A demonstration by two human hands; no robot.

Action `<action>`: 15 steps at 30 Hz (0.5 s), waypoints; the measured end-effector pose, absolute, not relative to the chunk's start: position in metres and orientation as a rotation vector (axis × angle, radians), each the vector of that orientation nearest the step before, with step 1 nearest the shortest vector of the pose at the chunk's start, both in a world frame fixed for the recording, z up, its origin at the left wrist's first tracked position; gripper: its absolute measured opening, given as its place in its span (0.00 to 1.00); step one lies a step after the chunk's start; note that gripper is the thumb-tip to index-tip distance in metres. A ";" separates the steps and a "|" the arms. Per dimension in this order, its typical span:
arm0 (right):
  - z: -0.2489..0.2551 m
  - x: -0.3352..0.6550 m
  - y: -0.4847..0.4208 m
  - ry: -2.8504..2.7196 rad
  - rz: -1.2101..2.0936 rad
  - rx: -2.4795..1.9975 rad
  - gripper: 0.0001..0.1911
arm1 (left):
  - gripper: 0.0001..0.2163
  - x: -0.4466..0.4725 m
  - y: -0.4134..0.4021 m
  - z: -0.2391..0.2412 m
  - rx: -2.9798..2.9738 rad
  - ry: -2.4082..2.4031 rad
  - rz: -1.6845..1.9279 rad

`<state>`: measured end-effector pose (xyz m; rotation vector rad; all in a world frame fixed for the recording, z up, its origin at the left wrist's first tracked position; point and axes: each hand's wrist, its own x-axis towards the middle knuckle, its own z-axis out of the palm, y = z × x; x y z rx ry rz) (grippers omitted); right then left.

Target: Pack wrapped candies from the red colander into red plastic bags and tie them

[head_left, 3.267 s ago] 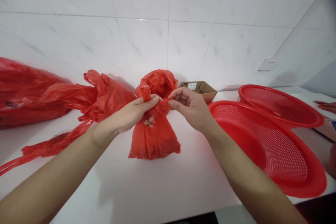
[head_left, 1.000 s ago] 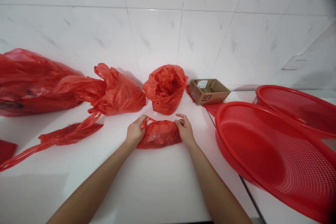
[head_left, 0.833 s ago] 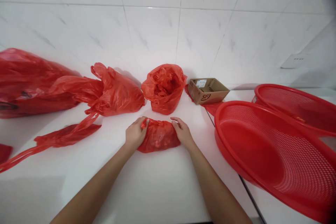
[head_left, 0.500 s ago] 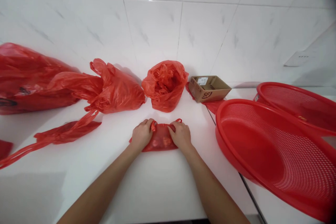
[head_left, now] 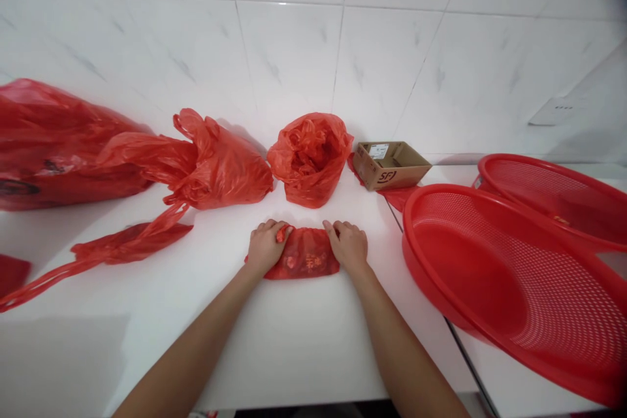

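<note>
A small red plastic bag (head_left: 308, 258) lies on the white table in front of me, with something with yellowish print showing faintly through it. My left hand (head_left: 267, 245) is closed on the bag's left top corner, and a crumpled bit of red plastic sticks out by the thumb. At the opposite top corner, my right hand (head_left: 349, 245) is closed on the bag's edge, thumb towards the middle. Between both hands the plastic is stretched fairly flat. Straight behind it stands a fuller red plastic bag (head_left: 311, 163) with a crumpled open top.
A bulging bag (head_left: 228, 170) and a larger red bag (head_left: 63, 150) lie to the left, with a thin bag (head_left: 132, 243) before them. At right are a cardboard box (head_left: 392, 177) and two red mesh baskets (head_left: 470, 268). A tiled wall (head_left: 289, 52) closes the back.
My right hand has shifted right, away from the left, and the bag between them is wider and flatter. The loop by my right hand no longer shows, and the print is clearer.
</note>
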<state>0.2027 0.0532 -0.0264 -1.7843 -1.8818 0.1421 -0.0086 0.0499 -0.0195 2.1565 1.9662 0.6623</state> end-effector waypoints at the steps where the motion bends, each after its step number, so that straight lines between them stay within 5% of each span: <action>1: -0.027 0.205 0.054 -1.865 0.145 -1.788 0.28 | 0.16 -0.010 0.050 -0.020 2.145 1.940 0.693; 15: -0.032 0.223 0.072 -1.506 0.333 -1.815 0.23 | 0.18 -0.057 0.024 -0.017 1.699 1.990 0.928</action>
